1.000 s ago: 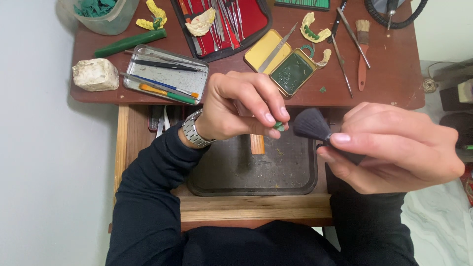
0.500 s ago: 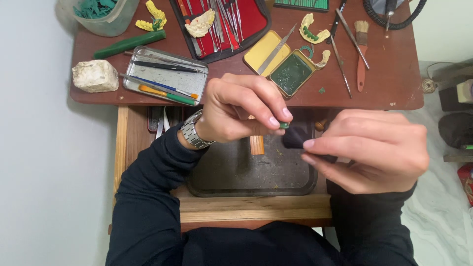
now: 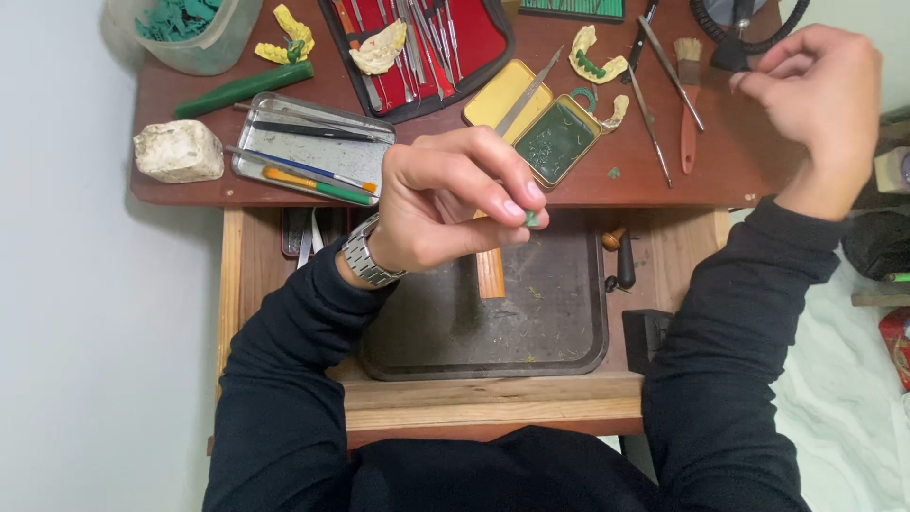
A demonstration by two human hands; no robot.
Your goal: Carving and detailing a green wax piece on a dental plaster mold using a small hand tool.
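Observation:
My left hand (image 3: 445, 194) hovers over the dark tray (image 3: 559, 332) in the open drawer. It pinches a small green piece (image 3: 533, 219) between thumb and fingertips, and there is a metal watch on its wrist. My right hand (image 3: 820, 95) is raised at the far right above the desk edge. Its fingers are closed on a black brush, whose dark head (image 3: 732, 55) sticks out to the left beside a black ring-shaped object. A wooden peg (image 3: 490, 273) juts out over the tray just below my left fingertips.
On the red-brown desk lie a metal tin of tools (image 3: 313, 156), a red instrument case (image 3: 455, 38), a yellow tin of green wax (image 3: 555, 140), yellow dental casts (image 3: 592, 57), a wood-handled brush (image 3: 688, 104), a green stick (image 3: 242, 90), a white stone block (image 3: 178, 150) and a tub of green bits (image 3: 185, 28).
My right hand has swung with the black brush from beside the green piece up to the far right. My left hand has stayed over the tray, still pinching the piece.

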